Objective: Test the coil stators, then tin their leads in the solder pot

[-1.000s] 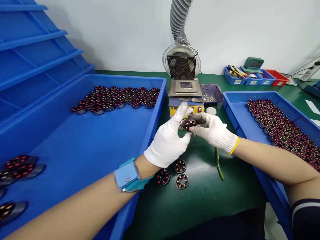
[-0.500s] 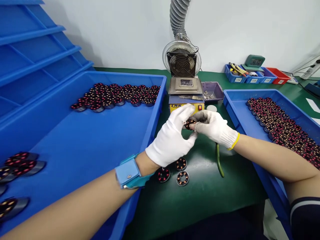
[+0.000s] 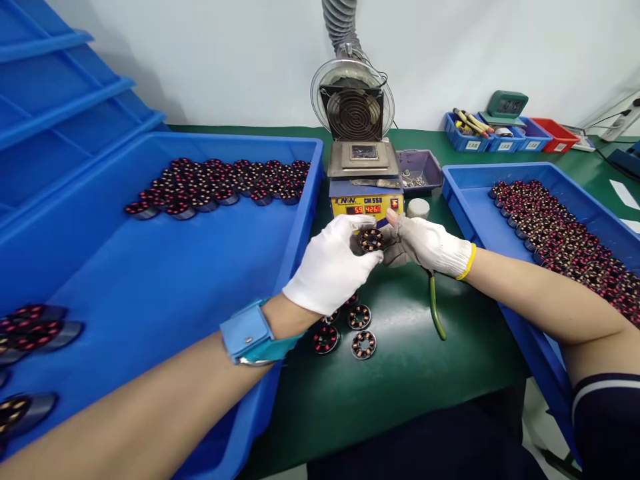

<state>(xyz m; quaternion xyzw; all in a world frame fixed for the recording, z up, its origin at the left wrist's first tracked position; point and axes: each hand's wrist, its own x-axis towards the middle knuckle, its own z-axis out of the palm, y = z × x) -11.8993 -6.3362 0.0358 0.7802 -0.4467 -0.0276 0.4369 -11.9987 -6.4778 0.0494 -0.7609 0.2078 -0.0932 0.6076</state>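
My left hand [image 3: 325, 263], in a white glove, grips a small round motor stator [image 3: 371, 240] with copper windings, its face turned up toward me. My right hand [image 3: 425, 241], in a white glove with a yellow cuff edge, is closed at the stator's right side. Its bare thumb tip points up and its lower fingers reach behind the rim; their exact hold is partly hidden. Several more stators [image 3: 364, 345] lie on the green table below my left hand, some with red windings, some copper. Green-handled pliers [image 3: 437, 310] lie under my right hand, their head hidden.
A solder pot [image 3: 367, 193] with a lit display stands ahead, a fan [image 3: 357, 115] behind it. Blue trays of stators stand left [image 3: 125, 267] and right [image 3: 467, 200]. A purple bin [image 3: 434, 177], a white round lid [image 3: 418, 208] and small parts boxes [image 3: 467, 141] sit farther back.
The stator has come slightly left and up and shows more of its face. My right thumb has lifted off it and now points upward. The view has shifted a little.
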